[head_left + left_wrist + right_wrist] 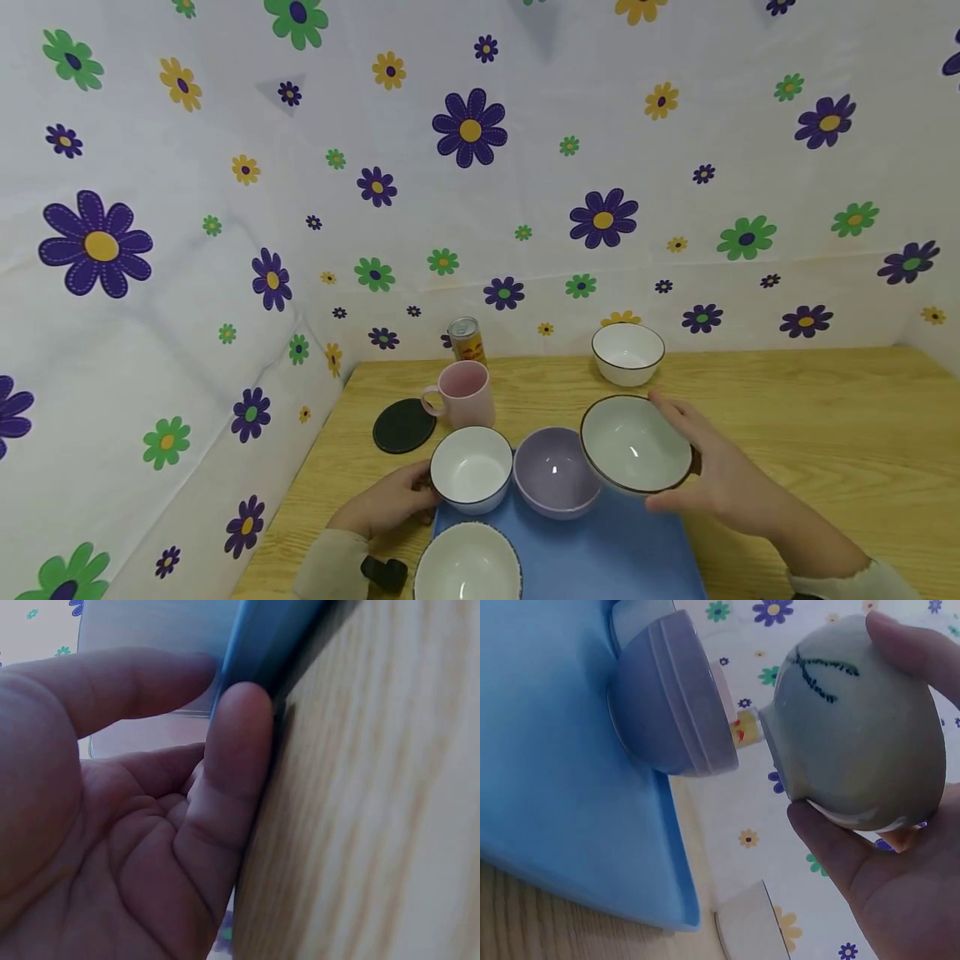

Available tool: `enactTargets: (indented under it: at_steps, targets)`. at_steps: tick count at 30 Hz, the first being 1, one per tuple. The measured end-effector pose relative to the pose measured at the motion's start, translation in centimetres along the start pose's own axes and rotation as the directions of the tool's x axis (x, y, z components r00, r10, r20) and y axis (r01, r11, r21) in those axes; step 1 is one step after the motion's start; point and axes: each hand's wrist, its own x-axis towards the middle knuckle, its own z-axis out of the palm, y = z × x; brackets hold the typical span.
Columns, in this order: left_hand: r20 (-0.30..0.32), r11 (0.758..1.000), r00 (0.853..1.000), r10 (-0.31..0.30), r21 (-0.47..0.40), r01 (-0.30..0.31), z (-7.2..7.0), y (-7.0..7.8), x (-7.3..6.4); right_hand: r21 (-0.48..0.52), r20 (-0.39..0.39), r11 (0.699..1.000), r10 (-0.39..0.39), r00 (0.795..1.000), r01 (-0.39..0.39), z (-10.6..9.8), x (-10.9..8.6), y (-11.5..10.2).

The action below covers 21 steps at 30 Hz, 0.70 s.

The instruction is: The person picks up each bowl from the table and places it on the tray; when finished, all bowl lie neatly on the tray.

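Observation:
In the head view my right hand [720,483] grips a white bowl [637,442] with a brown rim, raised and tilted above the blue tray [600,550]. The right wrist view shows a dark green leaf-like mark on the outside of that bowl [855,727]. Beside it a purple bowl [555,475] stands on the tray. My left hand [397,500] is at the tray's left edge, against a dark-rimmed white bowl [471,467]. Its fingers touch around the tray edge [259,645] in the left wrist view; the exact contact is partly hidden.
Another white bowl [468,567] is at the front left. Behind are a pink mug [468,400], a drink can [468,342] and a dark round coaster [405,426]. A further white bowl [628,354] stands at the back, near the flowered cloth [525,183].

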Motion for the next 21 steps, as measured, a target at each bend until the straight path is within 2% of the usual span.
enactTargets:
  at_steps: [3,9,16,21]
  targets:
    - [-0.002,1.0,1.0,-0.001,0.001,0.001,0.0,0.0,0.0,0.084,0.058,0.996,-0.044,0.997,0.039,0.4,-0.1,-0.2]
    - [-0.001,1.0,1.0,-0.003,0.0,0.003,0.0,-0.1,0.0,0.246,0.159,0.965,-0.136,0.978,0.094,1.3,-0.3,0.1]
    - [0.0,1.0,1.0,0.003,0.001,-0.003,0.0,-0.2,0.2,0.321,0.279,0.941,-0.205,0.938,0.11,2.1,-0.5,0.2]
    - [0.002,1.0,1.0,0.007,0.002,-0.007,-0.1,-0.1,0.1,0.382,0.34,0.92,-0.232,0.911,0.092,2.7,-0.7,0.2]
